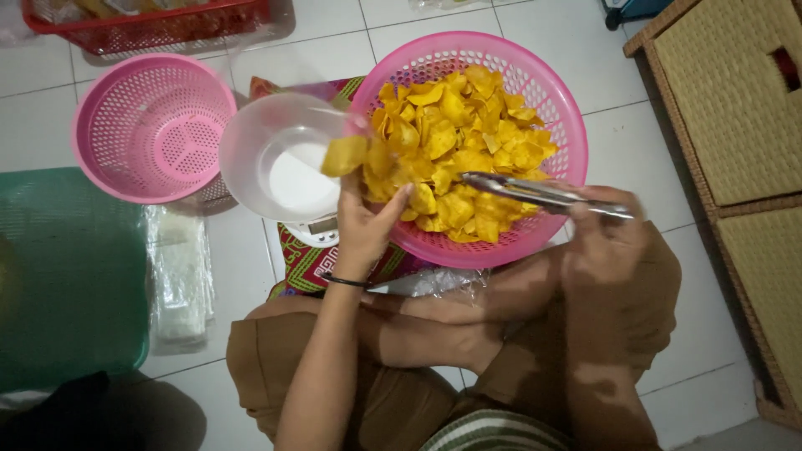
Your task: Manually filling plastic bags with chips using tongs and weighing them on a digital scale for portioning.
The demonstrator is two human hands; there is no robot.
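Note:
A large pink basket (551, 92) on the tiled floor is heaped with yellow chips (468, 134). My left hand (368, 221) grips a bunch of chips (355, 159) at the basket's near-left rim, beside a clear plastic bowl (276, 154) that sits on a small white scale (316, 230). My right hand (606, 221) holds metal tongs (535, 194), whose tips point left over the chips at the basket's near side. I sit cross-legged in brown trousers just below the basket.
An empty pink basket (150, 125) stands at the left, a red crate (150, 25) behind it. A green lid (67, 276) and clear plastic bags (180, 280) lie at the left. Woven rattan drawers (735, 108) line the right side. A patterned cloth (309, 263) lies under the scale.

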